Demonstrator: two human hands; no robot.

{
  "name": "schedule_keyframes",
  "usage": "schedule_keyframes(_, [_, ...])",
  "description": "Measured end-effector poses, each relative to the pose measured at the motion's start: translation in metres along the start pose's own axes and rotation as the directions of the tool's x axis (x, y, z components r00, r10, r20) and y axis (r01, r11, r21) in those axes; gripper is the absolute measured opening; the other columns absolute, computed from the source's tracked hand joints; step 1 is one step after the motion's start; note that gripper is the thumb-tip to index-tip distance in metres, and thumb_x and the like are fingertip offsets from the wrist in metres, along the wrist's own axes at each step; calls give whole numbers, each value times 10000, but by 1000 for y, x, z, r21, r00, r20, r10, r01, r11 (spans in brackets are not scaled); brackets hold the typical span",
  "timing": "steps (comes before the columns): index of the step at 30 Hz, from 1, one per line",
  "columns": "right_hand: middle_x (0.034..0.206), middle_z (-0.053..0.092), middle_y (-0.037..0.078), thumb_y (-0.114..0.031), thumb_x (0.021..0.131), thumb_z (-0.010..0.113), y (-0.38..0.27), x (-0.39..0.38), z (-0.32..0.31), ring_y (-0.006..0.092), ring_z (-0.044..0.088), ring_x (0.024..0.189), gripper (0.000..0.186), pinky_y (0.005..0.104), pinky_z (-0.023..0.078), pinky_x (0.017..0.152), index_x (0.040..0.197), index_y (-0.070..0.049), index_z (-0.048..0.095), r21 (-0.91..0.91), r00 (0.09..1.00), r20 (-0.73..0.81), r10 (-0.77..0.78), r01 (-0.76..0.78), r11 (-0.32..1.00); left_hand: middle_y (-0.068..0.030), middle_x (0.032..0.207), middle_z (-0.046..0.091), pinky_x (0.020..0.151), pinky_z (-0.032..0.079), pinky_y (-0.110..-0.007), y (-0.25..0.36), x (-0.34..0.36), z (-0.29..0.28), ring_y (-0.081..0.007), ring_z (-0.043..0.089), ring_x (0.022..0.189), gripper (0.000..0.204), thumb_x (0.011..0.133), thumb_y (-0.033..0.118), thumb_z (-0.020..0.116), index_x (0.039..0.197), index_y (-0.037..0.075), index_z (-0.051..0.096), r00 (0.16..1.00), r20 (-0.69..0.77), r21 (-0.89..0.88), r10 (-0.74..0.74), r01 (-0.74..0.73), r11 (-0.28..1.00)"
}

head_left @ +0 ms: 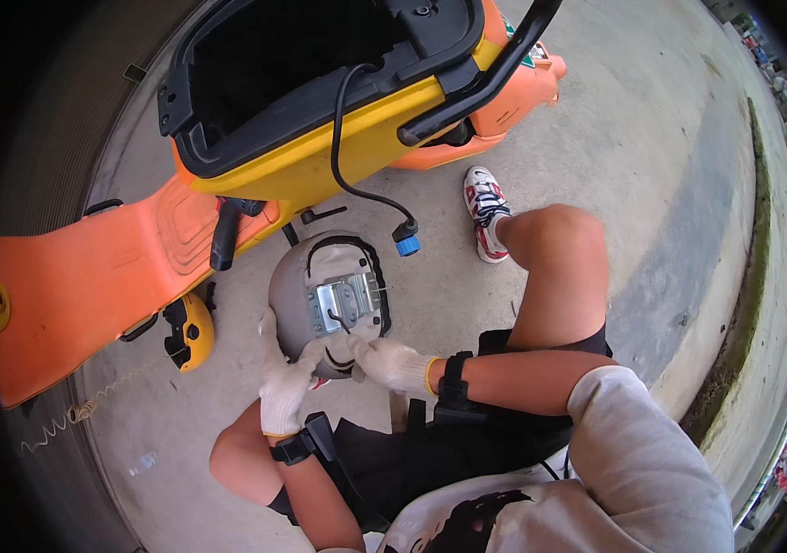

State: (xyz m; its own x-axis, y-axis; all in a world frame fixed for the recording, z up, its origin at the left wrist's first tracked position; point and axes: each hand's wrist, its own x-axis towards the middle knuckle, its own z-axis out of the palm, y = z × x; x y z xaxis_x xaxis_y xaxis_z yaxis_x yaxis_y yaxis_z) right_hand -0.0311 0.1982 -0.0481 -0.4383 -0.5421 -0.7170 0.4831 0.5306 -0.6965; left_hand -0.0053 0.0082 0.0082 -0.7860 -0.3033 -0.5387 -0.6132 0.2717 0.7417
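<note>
On the concrete floor (624, 157) stands an orange-and-yellow scooter (112, 241). Close beside it, in front of the person, a grey seat (290, 306) shows its underside. The gloved left hand (285, 382) holds the seat's near edge, thumb and fingers spread wide; the gloved right hand (392, 363) has fingers curled at that edge, though I cannot tell whether they pinch anything. A silvery bracket (353, 302) sits on the underside, a thin bent black rod (339, 321) across it.
</note>
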Motion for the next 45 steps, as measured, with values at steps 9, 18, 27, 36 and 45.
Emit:
schedule_keyframes(9, [1002, 703, 242, -401, 1017, 292, 7, 1, 23, 421, 654, 1006, 566, 465, 482, 941, 956, -9, 696, -199, 978, 4, -207, 203, 959, -232, 1578, 364, 837, 594, -357, -4, 1, -5, -303, 578, 1259, 935, 836, 163, 756, 1601, 54, 229, 998, -7, -2, 70, -70, 998])
schedule_keyframes(18, [1085, 676, 303, -383, 1017, 382, 3, 9, 36, 447, 645, 1083, 505, 507, 487, 962, 1105, 47, 631, -132, 999, -48, -25, 18, 991, -270, 1602, 322, 1191, 319, -370, -11, 5, -6, -349, 317, 1498, 958, 815, 190, 768, 1583, -19, 234, 994, -59, 225, 93, -77, 971])
schedule_keyframes(27, [1079, 668, 332, -338, 1028, 404, -14, -12, 42, 440, 663, 1046, 489, 505, 502, 939, 1077, 91, 634, -152, 982, -187, -32, 3, 988, -270, 1538, 406, 1160, 359, -389, -8, 2, 2, -346, 412, 1418, 978, 808, 152, 778, 1590, -14, 215, 961, -87, 306, 261, -224, 926])
schedule_keyframes(36, [757, 593, 130, -441, 1022, 295, -26, -17, 28, 243, 578, 631, 580, 407, 468, 601, 1046, -17, 689, 281, 963, -23, 269, -252, 926, -268, 1490, 465, 1020, 496, -373, -1, -2, 4, -341, 546, 1305, 1013, 794, 258, 802, 1591, 5, 229, 965, -91, 402, 246, -190, 896])
schedule_keyframes(45, [656, 414, -15, -293, 1043, 392, -27, -12, 26, 132, 379, 542, 340, 325, 343, 486, 974, -48, 618, 666, 931, 153, 331, -345, 662, -297, 1479, 388, 1057, 478, -468, 10, -7, 6, -472, 506, 1295, 1021, 786, 294, 771, 1592, 45, 196, 962, -109, 427, 249, -181, 886])
